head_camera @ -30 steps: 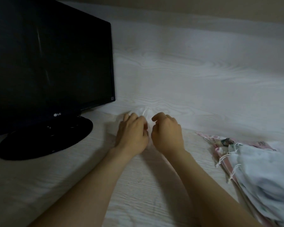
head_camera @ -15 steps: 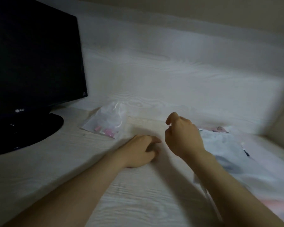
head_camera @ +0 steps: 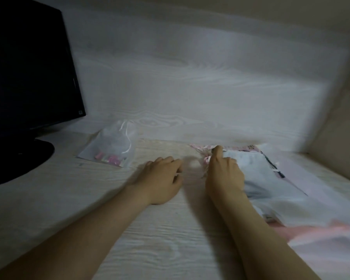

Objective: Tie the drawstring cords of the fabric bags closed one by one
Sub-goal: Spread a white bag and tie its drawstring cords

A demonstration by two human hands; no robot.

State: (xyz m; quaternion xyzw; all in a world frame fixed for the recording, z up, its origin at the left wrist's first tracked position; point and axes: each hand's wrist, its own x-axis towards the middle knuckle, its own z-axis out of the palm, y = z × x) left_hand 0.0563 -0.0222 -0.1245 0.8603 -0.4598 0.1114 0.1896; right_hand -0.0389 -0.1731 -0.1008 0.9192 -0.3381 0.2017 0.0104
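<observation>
small bag (head_camera: 111, 146) lies flat, gathered neck apparently pointing away.

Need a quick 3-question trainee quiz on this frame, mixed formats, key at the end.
1. True or false: the left hand holds the small sheer bag.
2. Which hand touches the pile of bags? A: left. B: right. C: neither.
3. What dark thing stands to the left of the small sheer bag?
Key: 1 false, it rests on the desk, apart from the bag. 2 B, the right hand. 3 the monitor.
</observation>
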